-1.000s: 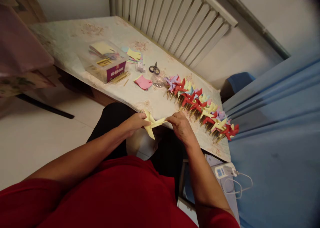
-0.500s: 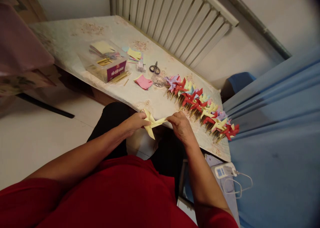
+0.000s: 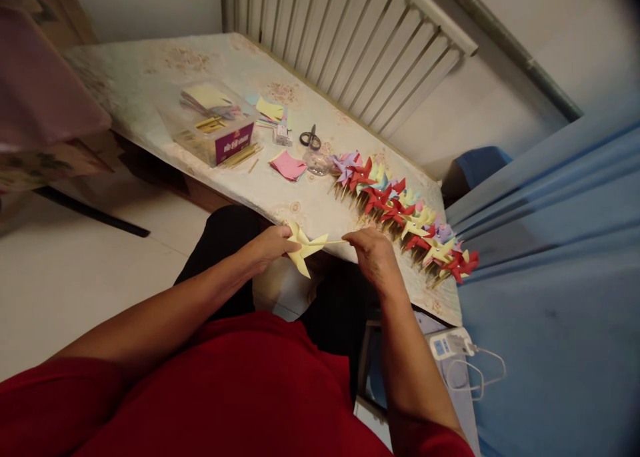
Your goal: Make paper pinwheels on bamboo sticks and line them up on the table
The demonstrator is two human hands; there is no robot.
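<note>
Now yellow pinwheel (image 3: 305,249) pinched between left hand (image 3: 266,247) fingers; right hand (image 3: 373,253) fingers clamp its stick (image 3: 336,242).

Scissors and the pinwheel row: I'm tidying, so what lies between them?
In the head view, a small clear container sits on the table between the scissors and the pinwheel row.

The near edge of the table (image 3: 300,210) in front of the hands is bare, so a hand could pass there. To the right, a long row of paper pinwheels (image 3: 405,220) blocks the way. Farther back, the pink paper (image 3: 289,165), scissors (image 3: 311,139) and plastic box (image 3: 215,131) crowd the middle.
</note>
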